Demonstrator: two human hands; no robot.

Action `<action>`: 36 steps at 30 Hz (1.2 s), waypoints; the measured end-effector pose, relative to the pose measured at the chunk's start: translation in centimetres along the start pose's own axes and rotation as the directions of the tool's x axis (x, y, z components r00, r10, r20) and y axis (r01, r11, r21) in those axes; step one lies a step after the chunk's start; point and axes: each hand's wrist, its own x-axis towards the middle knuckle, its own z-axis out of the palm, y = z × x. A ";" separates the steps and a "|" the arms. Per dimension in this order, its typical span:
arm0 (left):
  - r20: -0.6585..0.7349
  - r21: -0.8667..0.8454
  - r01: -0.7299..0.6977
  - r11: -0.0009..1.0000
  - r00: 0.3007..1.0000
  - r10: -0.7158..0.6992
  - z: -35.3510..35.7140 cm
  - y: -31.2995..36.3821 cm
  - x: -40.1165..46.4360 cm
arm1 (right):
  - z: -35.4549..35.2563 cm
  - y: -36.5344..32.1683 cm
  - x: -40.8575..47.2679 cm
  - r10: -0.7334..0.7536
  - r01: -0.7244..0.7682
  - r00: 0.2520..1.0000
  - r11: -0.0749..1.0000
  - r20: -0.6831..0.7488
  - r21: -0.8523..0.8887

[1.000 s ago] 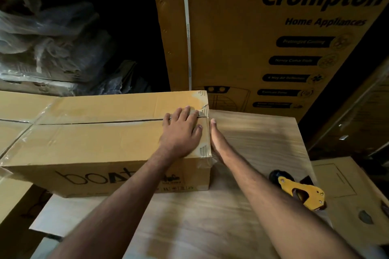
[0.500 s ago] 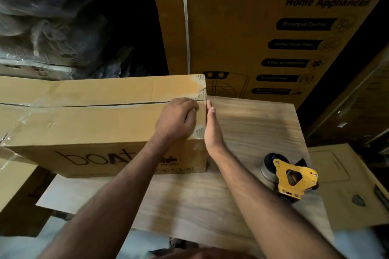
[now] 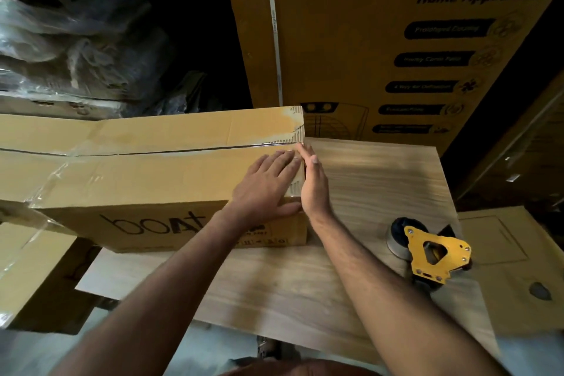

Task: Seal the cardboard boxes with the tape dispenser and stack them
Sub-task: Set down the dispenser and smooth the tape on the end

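At the box's [image 3: 146,180] right end, both grips lie flat — left hand [image 3: 265,189] on top, right hand [image 3: 314,183] against its side; dispenser [image 3: 430,253] rests right of it on the tabletop [image 3: 305,284].

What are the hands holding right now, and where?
Nothing is gripped. The left hand lies flat on the boat box top by its right end; the right hand presses flat against that end. The tape dispenser lies untouched.
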 end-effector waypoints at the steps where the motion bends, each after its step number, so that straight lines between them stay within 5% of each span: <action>1: 0.000 0.007 0.002 1.000 1.000 -0.002 0.0 0.1 0.2 | 0.0 0.0 0.0 -0.017 0.016 1.000 0.998 -0.020 -0.054; 6: 0.116 0.027 -0.032 0.999 0.993 0.028 -0.2 -0.4 0.3 | -0.2 0.5 -1.5 -0.325 0.310 0.946 0.897 0.004 -0.317; 12: 0.271 -0.124 -0.003 0.992 0.962 0.036 -1.9 -1.1 0.8 | -0.7 0.9 -2.8 -0.283 0.297 0.955 0.884 0.092 -0.362; 17: 0.445 -0.263 0.091 0.961 0.895 0.037 -3.8 -1.6 1.5 | -1.9 3.5 -5.0 -0.435 0.468 0.875 0.642 0.214 -0.608; 19: 0.471 -0.399 0.193 0.897 0.882 0.020 -4.8 -2.0 2.0 | -2.4 3.8 -5.7 -0.447 0.476 0.868 0.628 0.216 -0.615; 22: 0.161 -0.567 0.250 0.784 0.968 -0.192 -4.0 -1.7 2.1 | -2.7 2.3 -6.1 -0.406 0.440 0.894 0.723 0.187 -0.533; 25: -0.170 -0.391 0.258 0.884 0.923 -0.344 -1.5 -0.3 2.1 | -2.9 0.5 -4.6 -0.370 0.391 0.918 0.780 0.143 -0.489; 27: -0.089 -0.219 0.323 0.921 0.933 -0.349 -0.6 -0.1 2.4 | -2.8 -0.6 -3.2 -0.292 0.345 0.939 0.778 0.183 -0.525; 30: 0.063 -0.190 0.330 0.924 0.944 -0.324 -0.9 -1.4 2.6 | -2.1 -1.9 -1.3 -0.126 0.272 0.951 0.779 0.284 -0.564; 36: 0.085 -0.178 0.270 0.946 0.962 -0.258 -0.9 -2.4 2.9 | -0.4 -3.3 2.9 0.094 0.147 0.943 0.745 0.320 -0.651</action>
